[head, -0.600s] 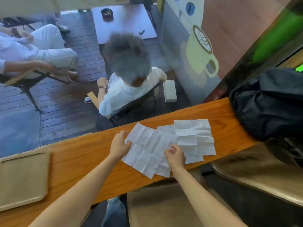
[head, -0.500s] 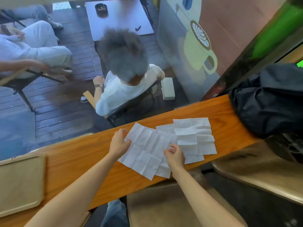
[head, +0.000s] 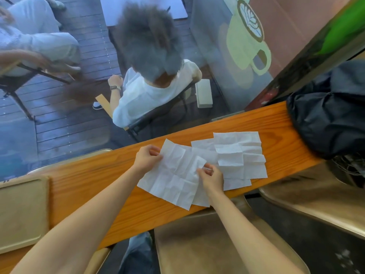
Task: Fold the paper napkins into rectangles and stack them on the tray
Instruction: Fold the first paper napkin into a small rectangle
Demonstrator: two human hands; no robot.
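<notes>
— White napkins (head: 240, 155): how many?
— Several overlapping, creased, on the counter (head: 94, 186); exact count unclear. One tray (head: 21, 212) at nine o'clock.
— Hands?
— Left hand (head: 147, 160) and right hand (head: 212, 177) pinch the front napkin (head: 173, 178).

Café, latte-art cup mural (head: 249, 34), wooden counter (head: 122, 186) at window, seated patron (head: 150, 76) outside
</notes>
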